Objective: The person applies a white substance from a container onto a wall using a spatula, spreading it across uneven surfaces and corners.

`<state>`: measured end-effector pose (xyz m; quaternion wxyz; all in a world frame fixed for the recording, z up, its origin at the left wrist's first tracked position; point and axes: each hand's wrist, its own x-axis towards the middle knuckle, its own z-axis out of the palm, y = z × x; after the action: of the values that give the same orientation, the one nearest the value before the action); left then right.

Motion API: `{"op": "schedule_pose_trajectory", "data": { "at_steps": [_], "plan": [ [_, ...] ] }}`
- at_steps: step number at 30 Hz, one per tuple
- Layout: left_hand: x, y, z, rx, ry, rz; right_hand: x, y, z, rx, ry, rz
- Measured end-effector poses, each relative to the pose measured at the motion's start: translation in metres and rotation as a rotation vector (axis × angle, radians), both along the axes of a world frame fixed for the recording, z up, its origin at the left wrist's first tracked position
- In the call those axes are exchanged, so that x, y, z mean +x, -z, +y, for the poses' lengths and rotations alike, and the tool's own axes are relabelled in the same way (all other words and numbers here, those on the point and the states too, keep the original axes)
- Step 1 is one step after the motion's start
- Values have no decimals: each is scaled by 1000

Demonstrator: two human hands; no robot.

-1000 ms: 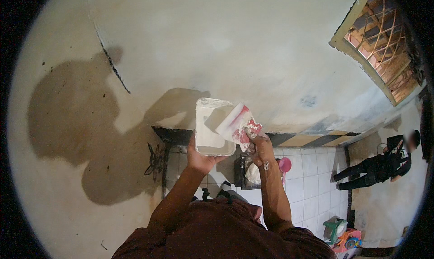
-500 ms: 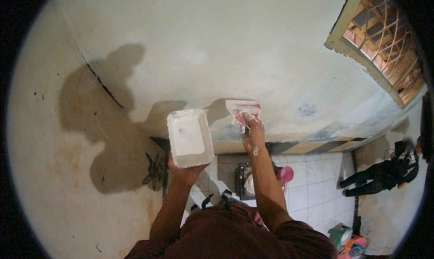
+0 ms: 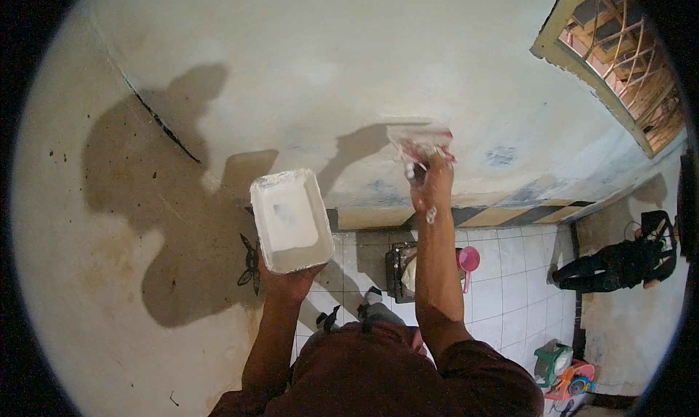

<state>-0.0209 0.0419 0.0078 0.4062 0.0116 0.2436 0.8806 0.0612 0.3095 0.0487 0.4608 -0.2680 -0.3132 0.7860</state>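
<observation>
1. The right hand [image 3: 431,186] was raised and clenched around the handle of a flat plastering trowel with a red-stained blade [image 3: 420,140], whose blade lay against the pale plastered wall [image 3: 328,68].
2. The left hand [image 3: 290,280] gripped from beneath a white rectangular tray coated in plaster [image 3: 291,219], held up near the wall, to the left of the trowel and apart from it.
3. Both hands threw dark shadows on the wall.
4. Far below lay a white tiled floor [image 3: 510,286] with a pink plastic scoop [image 3: 468,260] just beside the right forearm, and a window with a wooden lattice [image 3: 626,53] at upper right.
</observation>
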Motion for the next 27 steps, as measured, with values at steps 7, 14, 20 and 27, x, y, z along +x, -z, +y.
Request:
{"op": "schedule_pose_trajectory", "data": {
  "at_steps": [7, 14, 20, 27],
  "plan": [
    [1, -9, -31, -326, -26, 421, 41, 61, 47, 287, 261, -369],
    [-10, -3, -64, -130, 13, 20, -77, 73, 38, 1040, 676, -1033],
    [-14, -18, -94, -19, -36, -212, -157, 68, -87, 1024, 267, -940],
    [-22, -6, -117, -13, 44, -173, -70, 88, -53, 341, 68, -29]
  ]
}}
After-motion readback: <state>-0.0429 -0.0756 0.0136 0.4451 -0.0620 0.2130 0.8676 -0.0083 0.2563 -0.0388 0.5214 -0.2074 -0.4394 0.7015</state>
